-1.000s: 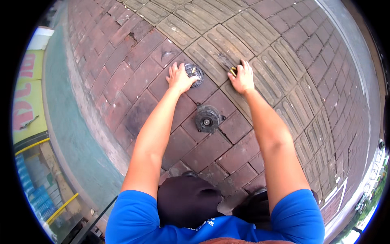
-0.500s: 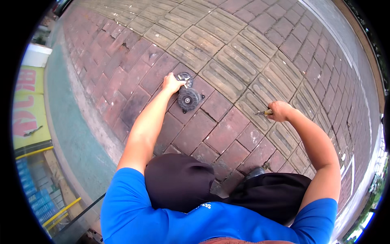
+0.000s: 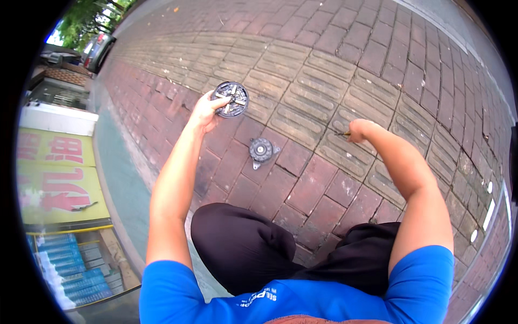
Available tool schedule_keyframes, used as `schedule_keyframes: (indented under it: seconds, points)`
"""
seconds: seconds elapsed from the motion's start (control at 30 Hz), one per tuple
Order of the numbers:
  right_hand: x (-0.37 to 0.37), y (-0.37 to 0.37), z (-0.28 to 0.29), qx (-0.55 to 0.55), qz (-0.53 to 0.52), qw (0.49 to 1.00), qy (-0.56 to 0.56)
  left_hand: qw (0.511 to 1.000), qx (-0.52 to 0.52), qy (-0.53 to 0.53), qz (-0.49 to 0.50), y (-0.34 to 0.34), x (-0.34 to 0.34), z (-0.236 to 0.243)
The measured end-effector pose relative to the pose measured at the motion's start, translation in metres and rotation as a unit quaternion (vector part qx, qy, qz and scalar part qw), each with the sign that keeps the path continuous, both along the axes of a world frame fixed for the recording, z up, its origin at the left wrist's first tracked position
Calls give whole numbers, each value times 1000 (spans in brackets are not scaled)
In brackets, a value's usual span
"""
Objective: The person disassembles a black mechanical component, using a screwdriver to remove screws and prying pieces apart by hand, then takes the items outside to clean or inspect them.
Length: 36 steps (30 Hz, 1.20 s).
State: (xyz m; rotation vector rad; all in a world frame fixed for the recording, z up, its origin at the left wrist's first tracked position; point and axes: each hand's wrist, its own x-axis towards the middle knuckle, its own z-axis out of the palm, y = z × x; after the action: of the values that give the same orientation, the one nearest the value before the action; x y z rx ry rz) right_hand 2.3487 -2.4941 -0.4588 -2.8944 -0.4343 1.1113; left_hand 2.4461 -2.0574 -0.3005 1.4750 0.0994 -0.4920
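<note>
Held up off the paving in my left hand [image 3: 203,114] is a round black disc-shaped part [image 3: 237,102], its open face showing spokes and metallic pieces. My thumb lies across that face. Below and to the right of it, a dark grey round motor-like part [image 3: 261,152] with mounting lugs rests on the red pavers. My right hand [image 3: 362,131] is out to the right, closed around a small hand tool. Only the dark tip of this tool [image 3: 342,134] sticks out to the left, so its exact kind is hidden.
Red pavers [image 3: 310,186] and a band of yellowish ridged tactile tiles [image 3: 305,100] make up the ground. My bent knees [image 3: 243,243] are close in front. To the left are a green strip [image 3: 127,178], a yellow sign board [image 3: 65,178] and a parked car [image 3: 100,51].
My left hand has lifted the disc-shaped part up from beside the motor-like part, which stays on the pavers. The right hand still grips its tool, now mostly covered. The head view has tilted.
</note>
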Motion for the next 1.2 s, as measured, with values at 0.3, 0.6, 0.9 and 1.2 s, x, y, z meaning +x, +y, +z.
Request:
schedule_keyframes:
  seconds: [0.3,0.6,0.9,1.2]
  points:
    - [57,94,17,155,-1,986,-65,993,-111,-21,-23,-78,-56,71]
    - [48,76,35,288,-57,948,-124,988,-130,-14,-82,-112,-53,41]
    - [48,30,63,333,-227,886,-230,987,-122,39,-95,-120,-34,13]
    - [47,40,87,382,-188,863,-274,986,-129,52,-93,-111,-31,12]
